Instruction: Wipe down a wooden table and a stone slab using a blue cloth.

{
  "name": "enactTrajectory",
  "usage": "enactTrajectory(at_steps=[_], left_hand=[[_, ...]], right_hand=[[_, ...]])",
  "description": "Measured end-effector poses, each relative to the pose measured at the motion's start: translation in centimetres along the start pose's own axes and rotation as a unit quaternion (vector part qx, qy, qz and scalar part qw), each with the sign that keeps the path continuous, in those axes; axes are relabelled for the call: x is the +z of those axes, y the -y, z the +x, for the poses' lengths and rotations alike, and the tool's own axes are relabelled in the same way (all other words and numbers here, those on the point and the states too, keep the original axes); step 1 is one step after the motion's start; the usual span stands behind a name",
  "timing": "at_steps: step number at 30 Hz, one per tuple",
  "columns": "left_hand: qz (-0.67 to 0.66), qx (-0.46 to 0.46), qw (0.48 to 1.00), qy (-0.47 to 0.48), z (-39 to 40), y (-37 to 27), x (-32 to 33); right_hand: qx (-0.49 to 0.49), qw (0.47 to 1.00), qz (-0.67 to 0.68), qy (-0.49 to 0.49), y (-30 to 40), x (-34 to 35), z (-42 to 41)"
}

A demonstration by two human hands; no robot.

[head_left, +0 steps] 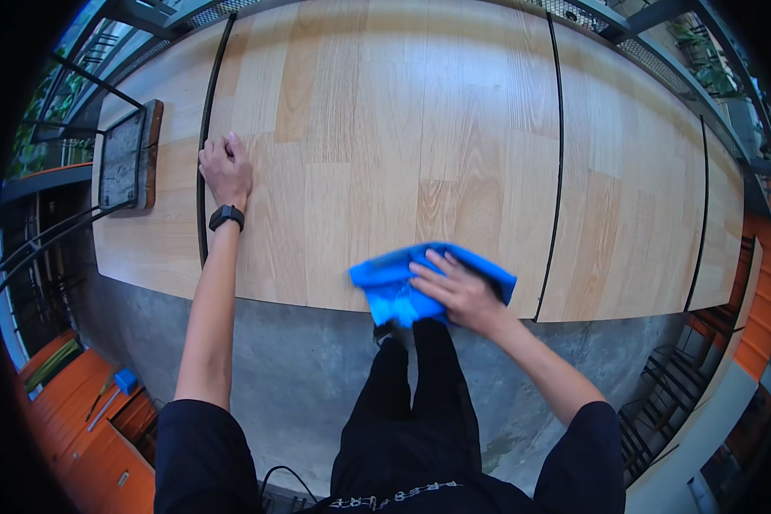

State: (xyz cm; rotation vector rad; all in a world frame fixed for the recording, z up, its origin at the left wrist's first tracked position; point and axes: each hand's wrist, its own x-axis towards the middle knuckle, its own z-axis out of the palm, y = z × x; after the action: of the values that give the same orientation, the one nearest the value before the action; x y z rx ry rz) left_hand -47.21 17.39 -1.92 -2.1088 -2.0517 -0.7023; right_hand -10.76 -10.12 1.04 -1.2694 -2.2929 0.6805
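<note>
My right hand (466, 292) lies over a blue cloth (395, 302) at the near edge of the wooden tabletop (392, 128), pressing it down with fingers spread. Part of the cloth hangs past that edge, and its outline is slightly blurred. Further left and deeper onto the table, my left hand (226, 170) rests with its fingers curled and nothing visible in them. It sits beside a black seam (207, 122) between two panels. A black watch (227, 218) is on the left wrist.
An upturned stool (128, 157) with a wooden seat and thin black metal legs lies on the tabletop's left end. A railing (655, 54) runs behind the table. Stacked dark stools (665, 392) stand at right. Orange cabinets (103, 430) occupy the lower left, above a concrete floor (283, 372).
</note>
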Motion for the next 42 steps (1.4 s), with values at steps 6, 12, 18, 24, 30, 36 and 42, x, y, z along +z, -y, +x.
enactTrajectory(at_steps=[6, 12, 18, 24, 30, 36, 42], left_hand=[[-0.002, -0.003, 1.000, 0.000, -0.1, 0.4, 0.1], [-0.005, -0.006, 1.000, -0.001, 0.0, 0.4, 0.2], [0.005, -0.003, 1.000, 0.002, -0.2, 0.5, 0.1], [0.003, -0.039, 0.999, 0.034, -0.3, 0.2, -0.5], [-0.009, -0.031, 0.999, 0.042, -0.3, -0.1, -1.0], [-0.004, -0.016, 0.999, 0.041, -0.1, -0.9, -0.8], [-0.008, 0.004, 1.000, 0.021, -0.1, 0.0, -0.7]], right_hand=[[0.009, 0.999, 0.042, 0.017, 4.7, 2.1, -5.2], [0.013, 0.998, 0.047, 0.031, 6.1, -3.0, -4.9], [-0.020, 0.989, -0.102, -0.103, -3.6, -10.9, 5.1], [0.000, 0.970, -0.221, -0.105, -21.9, -17.7, 18.5], [0.100, 0.932, -0.348, 0.002, -29.5, -22.0, 24.1], [0.033, 0.962, -0.271, -0.017, -33.6, -21.8, 22.6], [0.025, 0.968, -0.248, -0.042, -29.2, -18.1, 16.7]])
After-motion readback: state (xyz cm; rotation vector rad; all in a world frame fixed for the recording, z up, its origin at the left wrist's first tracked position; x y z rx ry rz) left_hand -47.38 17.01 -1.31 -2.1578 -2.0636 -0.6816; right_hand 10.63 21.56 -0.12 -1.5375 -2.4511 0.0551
